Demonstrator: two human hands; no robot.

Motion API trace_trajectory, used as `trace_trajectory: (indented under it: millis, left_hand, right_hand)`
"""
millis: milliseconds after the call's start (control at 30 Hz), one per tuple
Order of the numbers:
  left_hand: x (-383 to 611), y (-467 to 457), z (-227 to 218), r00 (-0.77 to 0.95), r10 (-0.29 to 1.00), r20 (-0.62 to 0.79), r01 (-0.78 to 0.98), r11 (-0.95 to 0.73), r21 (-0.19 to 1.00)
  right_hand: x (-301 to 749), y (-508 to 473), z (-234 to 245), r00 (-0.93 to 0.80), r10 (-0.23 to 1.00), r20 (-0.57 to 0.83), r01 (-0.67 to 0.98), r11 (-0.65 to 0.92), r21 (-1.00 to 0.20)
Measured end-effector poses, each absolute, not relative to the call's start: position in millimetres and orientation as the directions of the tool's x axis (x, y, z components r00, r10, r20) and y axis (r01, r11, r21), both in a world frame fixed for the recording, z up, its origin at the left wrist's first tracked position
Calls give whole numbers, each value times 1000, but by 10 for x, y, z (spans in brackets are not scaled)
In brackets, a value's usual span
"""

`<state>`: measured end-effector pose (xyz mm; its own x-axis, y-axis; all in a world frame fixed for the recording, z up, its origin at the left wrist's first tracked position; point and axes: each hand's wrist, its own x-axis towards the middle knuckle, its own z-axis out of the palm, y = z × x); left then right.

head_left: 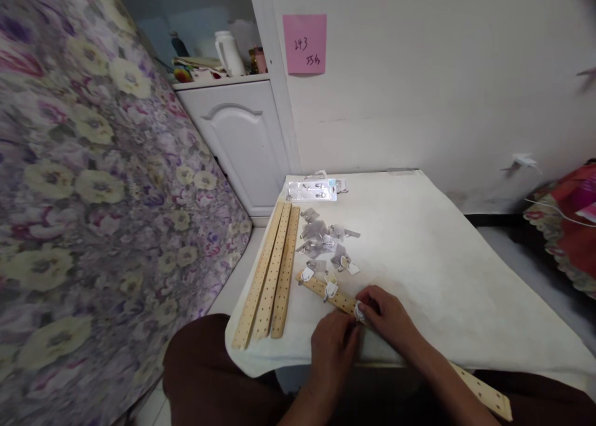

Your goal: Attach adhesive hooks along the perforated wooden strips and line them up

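Note:
A long wooden strip with holes [342, 300] runs slantwise from the table over its front edge, its far end [487, 392] showing beyond my right forearm. Small metal pieces with white tags [330, 289] sit along its upper part. My right hand [386, 314] pinches another white-tagged piece [359, 311] against the strip. Close below, my left hand [334, 344] has its fingers curled at the strip's near edge; its fingertips are partly hidden. Just above lie several small clear bags [314, 230] with metal pieces inside, and a loose white tag [350, 266].
Three perforated wooden strips [284, 274] lie side by side at the table's left. A clear plastic package [311, 190] is at the back by the wall. The table [419, 246] has a pale cloth. A floral curtain [112, 227] hangs left; a white cabinet [246, 146] stands behind.

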<state>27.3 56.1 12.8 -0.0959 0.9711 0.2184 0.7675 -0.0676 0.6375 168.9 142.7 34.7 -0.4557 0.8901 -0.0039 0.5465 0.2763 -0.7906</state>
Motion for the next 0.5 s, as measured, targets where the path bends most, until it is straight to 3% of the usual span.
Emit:
trace_trajectory:
  millis: [500]
  left_hand:
    - [276, 563, 136, -101, 973, 207, 764, -57, 643]
  right_hand:
    - [1683, 1421, 363, -440, 898, -32, 568, 251, -784]
